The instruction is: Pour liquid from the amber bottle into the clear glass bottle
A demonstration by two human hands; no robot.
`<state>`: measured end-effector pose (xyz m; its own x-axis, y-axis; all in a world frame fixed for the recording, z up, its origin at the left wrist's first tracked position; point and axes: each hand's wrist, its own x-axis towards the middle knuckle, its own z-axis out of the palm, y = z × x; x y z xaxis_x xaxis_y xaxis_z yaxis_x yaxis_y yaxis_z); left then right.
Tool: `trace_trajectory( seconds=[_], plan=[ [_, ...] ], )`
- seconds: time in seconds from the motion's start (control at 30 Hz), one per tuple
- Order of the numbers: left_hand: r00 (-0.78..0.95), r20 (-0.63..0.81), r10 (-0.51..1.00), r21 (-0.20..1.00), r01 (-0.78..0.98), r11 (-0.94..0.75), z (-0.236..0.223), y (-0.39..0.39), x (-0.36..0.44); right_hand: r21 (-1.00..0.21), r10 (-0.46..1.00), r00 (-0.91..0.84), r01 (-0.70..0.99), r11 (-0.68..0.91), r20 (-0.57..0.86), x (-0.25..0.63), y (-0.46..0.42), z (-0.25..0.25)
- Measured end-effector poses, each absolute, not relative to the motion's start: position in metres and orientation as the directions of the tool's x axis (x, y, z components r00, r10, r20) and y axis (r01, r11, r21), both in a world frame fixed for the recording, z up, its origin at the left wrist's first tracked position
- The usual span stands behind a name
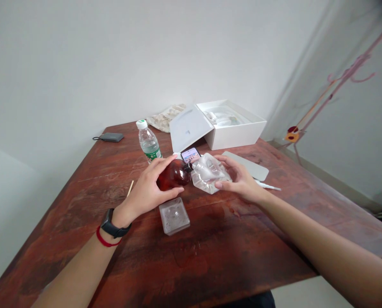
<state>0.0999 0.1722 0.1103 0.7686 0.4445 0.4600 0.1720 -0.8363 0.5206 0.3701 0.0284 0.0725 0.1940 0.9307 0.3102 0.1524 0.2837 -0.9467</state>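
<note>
Wrapped round a brown, see-through bottle [175, 174] is my left hand [151, 184]. The bottle lies tilted on its side, and its dark nozzle [188, 167] points right. My right hand [237, 177] grips a clear, faceted container [208, 173] with whitish, foam-like stuff inside. Nozzle and container meet or nearly meet; I cannot tell whether they touch. On the table below the bottle sits a small square clear box [174, 216], with droplets or specks on its top. A phone [191, 155] with a lit screen lies just behind both hands.
A water bottle [148, 141] with a green label stands behind my left hand. Farther back are an open white box [239, 132], its leaning lid [191, 126], and a cloth [165, 117]. A grey pouch-like item [112, 137] lies left; a pale flat case [247, 165] lies right.
</note>
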Motion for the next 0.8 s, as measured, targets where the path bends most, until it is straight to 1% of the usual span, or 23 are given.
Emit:
trace_trajectory(
  seconds=[0.27,0.6,0.8],
  plan=[
    [0.776,0.448,0.445,0.541,0.161,-0.825,0.107,0.173,0.101,-0.930,0.920,0.223,0.257,0.265,0.323,0.373,0.028,0.075],
    [0.765,0.427,0.482,0.571,0.185,-0.800,0.096,0.175,0.104,-0.928,0.932,0.201,0.284,0.240,0.302,0.369,0.024,0.082],
    [0.748,0.441,0.496,0.637,0.128,-0.760,0.085,0.177,0.107,-0.908,0.930,0.211,0.363,0.211,0.300,0.372,0.023,0.082]
  ],
)
